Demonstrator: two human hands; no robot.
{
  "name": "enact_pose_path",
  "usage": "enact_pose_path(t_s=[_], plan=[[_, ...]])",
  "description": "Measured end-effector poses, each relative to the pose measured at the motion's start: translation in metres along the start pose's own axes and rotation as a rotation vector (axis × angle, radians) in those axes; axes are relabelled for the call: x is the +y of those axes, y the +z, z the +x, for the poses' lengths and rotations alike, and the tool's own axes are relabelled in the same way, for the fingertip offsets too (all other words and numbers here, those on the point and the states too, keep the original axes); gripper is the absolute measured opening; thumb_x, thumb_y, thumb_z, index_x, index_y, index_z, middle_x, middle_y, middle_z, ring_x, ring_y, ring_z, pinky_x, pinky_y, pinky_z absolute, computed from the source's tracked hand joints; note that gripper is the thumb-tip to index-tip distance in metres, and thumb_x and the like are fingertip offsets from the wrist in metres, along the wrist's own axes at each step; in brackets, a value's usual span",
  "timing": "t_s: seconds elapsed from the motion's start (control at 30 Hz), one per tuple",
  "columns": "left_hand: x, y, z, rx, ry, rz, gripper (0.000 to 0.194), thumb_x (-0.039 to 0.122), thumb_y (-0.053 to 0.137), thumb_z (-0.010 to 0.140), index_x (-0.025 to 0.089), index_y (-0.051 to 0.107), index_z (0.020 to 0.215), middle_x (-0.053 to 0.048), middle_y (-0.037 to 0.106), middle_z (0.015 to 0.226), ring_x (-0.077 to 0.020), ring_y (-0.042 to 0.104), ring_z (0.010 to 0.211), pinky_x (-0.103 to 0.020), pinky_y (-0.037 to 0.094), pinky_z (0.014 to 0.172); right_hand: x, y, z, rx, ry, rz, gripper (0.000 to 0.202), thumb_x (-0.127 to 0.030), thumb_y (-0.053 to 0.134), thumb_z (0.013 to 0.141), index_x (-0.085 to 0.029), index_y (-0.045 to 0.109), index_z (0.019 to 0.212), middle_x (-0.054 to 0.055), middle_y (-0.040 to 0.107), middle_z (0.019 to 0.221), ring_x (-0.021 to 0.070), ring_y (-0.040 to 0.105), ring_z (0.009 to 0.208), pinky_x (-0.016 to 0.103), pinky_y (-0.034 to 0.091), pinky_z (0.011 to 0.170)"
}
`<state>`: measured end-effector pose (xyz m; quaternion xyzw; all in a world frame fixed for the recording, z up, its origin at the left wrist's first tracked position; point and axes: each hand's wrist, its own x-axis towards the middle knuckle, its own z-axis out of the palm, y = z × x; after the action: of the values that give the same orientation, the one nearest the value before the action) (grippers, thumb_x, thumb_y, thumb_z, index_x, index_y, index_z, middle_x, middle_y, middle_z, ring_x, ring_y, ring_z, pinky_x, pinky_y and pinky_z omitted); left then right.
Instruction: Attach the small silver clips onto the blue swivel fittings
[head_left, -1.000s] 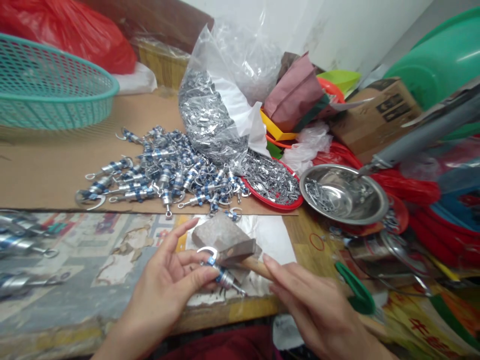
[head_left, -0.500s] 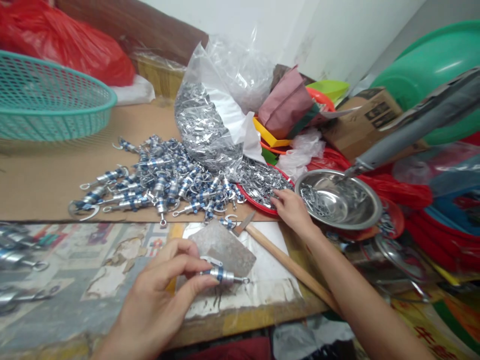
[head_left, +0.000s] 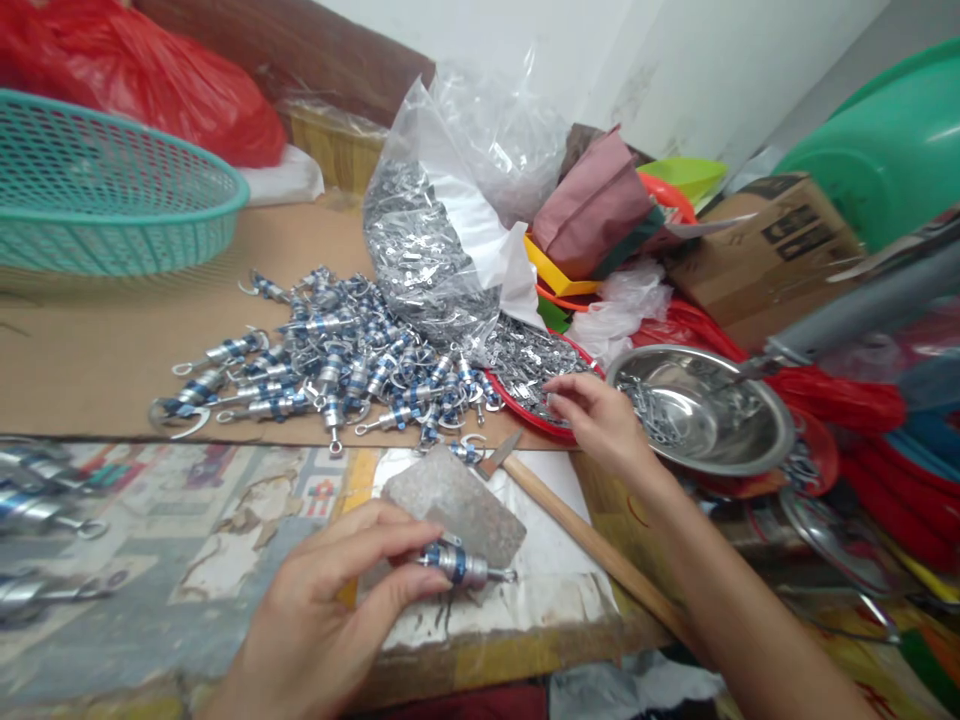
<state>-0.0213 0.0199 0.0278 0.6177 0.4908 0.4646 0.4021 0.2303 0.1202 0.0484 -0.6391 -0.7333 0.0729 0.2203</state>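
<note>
Between the thumb and fingers of my left hand [head_left: 345, 590] is a silver-and-blue metal fitting [head_left: 466, 568], its ringed end pointing right. It hangs over the front of a grey stone block [head_left: 457, 503]. My right hand [head_left: 600, 415] is pinched above the front edge of a red tray [head_left: 525, 408] filled with small metal pieces [head_left: 532, 365]. Whatever its fingertips hold is too small to name. A hammer [head_left: 592, 540] with a wooden handle lies between the stone and my right forearm. Many similar fittings [head_left: 330, 350] are heaped on the cardboard.
A steel bowl [head_left: 701, 410] with small parts stands right of the red tray. Behind the tray leans a clear bag [head_left: 427, 260] of metal pieces. A green basket [head_left: 112, 200] is at the far left, and a cardboard box [head_left: 765, 250] sits behind the bowl.
The view has shifted, so the background sits further right. My right hand has lifted slightly back from the metal pieces, its fingers pinched. My left hand still holds the fitting, now turned a little.
</note>
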Motion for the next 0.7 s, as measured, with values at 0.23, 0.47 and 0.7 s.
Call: enact_pose_path(t_s=[0.23,0.47,0.7], plan=[[-0.001,0.008,-0.003,0.153,-0.068,-0.091,0.029,0.021,0.077,0.058,0.035,0.076,0.084,0.007,0.069,0.059,-0.0147,0.061,0.056,-0.021,0.05,0.063,-0.086,0.011,-0.078,-0.076,-0.341,0.868,0.013,-0.008,0.063,0.076,-0.016,0.072,0.083,0.007,0.072,0.078,0.017,0.067,0.08,0.031,0.054,0.076],[0.003,0.0,0.0,-0.013,-0.017,-0.08,0.021,0.017,0.069,0.067,0.034,0.078,0.077,0.001,0.072,0.065,-0.0163,0.065,0.063,-0.021,0.05,0.059,-0.085,0.019,-0.085,-0.043,-0.41,0.898,0.013,-0.01,0.061,0.08,-0.016,0.071,0.086,0.008,0.071,0.079,0.0179,0.066,0.082,0.032,0.055,0.077],[0.009,-0.008,-0.001,-0.091,-0.085,-0.03,0.012,0.027,0.064,0.074,0.029,0.074,0.068,0.002,0.07,0.068,-0.0166,0.063,0.067,-0.021,0.048,0.064,-0.074,0.01,-0.098,0.129,-0.852,0.294,0.021,-0.008,0.052,0.085,-0.013,0.062,0.102,0.009,0.071,0.092,0.0161,0.065,0.086,0.026,0.055,0.075]])
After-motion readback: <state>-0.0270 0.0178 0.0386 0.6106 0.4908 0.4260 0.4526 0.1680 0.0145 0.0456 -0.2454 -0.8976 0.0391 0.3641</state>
